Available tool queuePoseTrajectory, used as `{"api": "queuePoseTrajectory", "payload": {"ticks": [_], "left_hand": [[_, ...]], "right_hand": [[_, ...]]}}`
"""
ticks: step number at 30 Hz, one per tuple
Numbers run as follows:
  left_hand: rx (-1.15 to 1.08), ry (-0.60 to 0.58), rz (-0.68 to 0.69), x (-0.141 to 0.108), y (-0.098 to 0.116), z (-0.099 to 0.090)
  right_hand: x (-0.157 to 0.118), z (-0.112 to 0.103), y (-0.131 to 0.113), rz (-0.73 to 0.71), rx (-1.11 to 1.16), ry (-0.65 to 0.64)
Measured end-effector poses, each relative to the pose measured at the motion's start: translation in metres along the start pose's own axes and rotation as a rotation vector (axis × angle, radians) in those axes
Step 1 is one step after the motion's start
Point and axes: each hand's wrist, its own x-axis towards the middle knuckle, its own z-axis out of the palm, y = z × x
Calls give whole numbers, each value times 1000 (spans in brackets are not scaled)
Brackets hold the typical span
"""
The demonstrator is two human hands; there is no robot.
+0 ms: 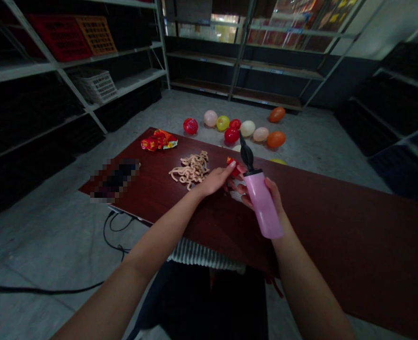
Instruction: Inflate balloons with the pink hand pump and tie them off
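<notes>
My right hand point(274, 193) is wrapped round the pink body of a hand balloon pump point(263, 205), whose black nozzle points up and away from me. My left hand point(217, 179) reaches in from the left, its thumb and fingers closed on a small red piece point(234, 167) with a bit of yellow. Too little of that piece shows to name its kind. Some of my right fingers are close to it, behind the pump. Left of my left hand, a pile of beige curly strands point(192, 169) lies on the dark red-brown table point(336, 226).
A crumpled red and orange wrapper point(159, 140) lies at the table's far left, with a blurred-out dark object point(116, 179) nearer. Several inflated balloons point(232, 135) rest on the floor beyond. Shelves point(276, 71) stand around, and black cables point(115, 241) hang at the left.
</notes>
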Motion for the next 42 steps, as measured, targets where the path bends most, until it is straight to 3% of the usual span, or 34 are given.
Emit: {"api": "queuePoseTrajectory", "payload": {"ticks": [3, 7, 12, 18, 22, 25, 31, 42], "left_hand": [[-224, 41, 45, 2, 2, -2], [-317, 141, 38, 5, 3, -2], [-366, 383, 102, 8, 2, -1], [-268, 223, -36, 5, 1, -3], [-312, 269, -51, 5, 4, -7], [-550, 301, -42, 4, 9, -12], [-928, 397, 99, 1, 20, -28], [-991, 422, 123, 0, 22, -36]], "right_hand": [[-2, 0, 3, 26, -9, -3], [-1, -4, 8, 35, -39, -19], [-4, -5, 10, 78, -34, 23], [-8, 0, 6, 111, -11, 61], [-8, 0, 7, 132, -20, 86], [-7, -1, 8, 158, -31, 85], [-8, -1, 5, 210, -85, -91], [-6, 9, 5, 266, -171, -134]]}}
